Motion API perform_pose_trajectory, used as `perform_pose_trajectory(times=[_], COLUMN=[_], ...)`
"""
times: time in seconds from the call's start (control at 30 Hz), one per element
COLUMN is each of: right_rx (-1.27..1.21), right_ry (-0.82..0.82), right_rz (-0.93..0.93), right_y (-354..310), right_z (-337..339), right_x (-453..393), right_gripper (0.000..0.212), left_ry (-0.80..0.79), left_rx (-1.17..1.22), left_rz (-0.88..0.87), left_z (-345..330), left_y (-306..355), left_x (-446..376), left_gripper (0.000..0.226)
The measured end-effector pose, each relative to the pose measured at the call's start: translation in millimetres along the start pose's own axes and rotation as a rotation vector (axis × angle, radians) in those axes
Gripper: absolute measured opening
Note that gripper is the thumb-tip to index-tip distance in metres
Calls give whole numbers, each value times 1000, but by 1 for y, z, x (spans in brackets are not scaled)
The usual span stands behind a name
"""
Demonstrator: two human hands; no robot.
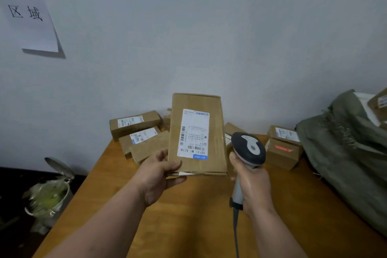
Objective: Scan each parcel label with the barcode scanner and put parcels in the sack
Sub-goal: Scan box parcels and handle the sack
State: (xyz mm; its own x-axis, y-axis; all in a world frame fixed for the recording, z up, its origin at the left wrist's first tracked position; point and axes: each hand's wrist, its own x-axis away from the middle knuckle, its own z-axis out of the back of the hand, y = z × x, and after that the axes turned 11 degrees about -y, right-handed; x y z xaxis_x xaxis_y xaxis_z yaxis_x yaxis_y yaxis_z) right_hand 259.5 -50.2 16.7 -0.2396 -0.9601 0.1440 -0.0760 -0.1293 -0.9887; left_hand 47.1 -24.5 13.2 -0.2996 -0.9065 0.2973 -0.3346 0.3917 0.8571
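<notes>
your left hand (156,176) grips the flat brown cardboard parcel (196,134) by its lower left corner, thumb across the front face and fingers curled under the bottom edge, holding it upright above the orange-brown wooden table (188,216) with its white shipping label (194,134) turned toward you. your right hand (251,186) is wrapped around the pale handle of the grey and black corded barcode scanner (248,148), whose head sits just beside the parcel's right edge; it looks aimed past the box rather than onto the label, so you will likely need to swing it round to face the print. the parcel seems light, since one corner grip carries it without sag, and the board looks stiff enough to keep its shape, though the bottom flap shows a slight gap where your fingers could pry it open. the surface is plain dull card, probably not slippery, but a corner hold lets it twist; sliding your palm further along the bottom edge should steady it and keep your thumb clear of the barcodes. the crumpled olive green fabric sack (345,153) lies at the table's right side, soft and slumped, with parcels already showing in its mouth, so expect to hold that opening wide. more small brown cardboard boxes (136,125) wait against the wall.
</notes>
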Motion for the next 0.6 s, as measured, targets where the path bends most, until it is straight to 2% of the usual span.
perform_pose_trajectory(times=[0.17,0.37,0.6], right_rx=[-16,-2,34], right_ry=[-124,-323,-399], right_rz=[6,17,27], right_y=[-7,-7,-10], right_z=[-11,-29,-31], right_x=[11,28,32], right_gripper=[17,22,24], left_ry=[96,117,107], left_rx=[74,122,118], left_rz=[-115,-170,-186], left_z=[11,20,19], left_y=[5,8,4], left_x=[-12,-18,-18], left_gripper=[56,60,60])
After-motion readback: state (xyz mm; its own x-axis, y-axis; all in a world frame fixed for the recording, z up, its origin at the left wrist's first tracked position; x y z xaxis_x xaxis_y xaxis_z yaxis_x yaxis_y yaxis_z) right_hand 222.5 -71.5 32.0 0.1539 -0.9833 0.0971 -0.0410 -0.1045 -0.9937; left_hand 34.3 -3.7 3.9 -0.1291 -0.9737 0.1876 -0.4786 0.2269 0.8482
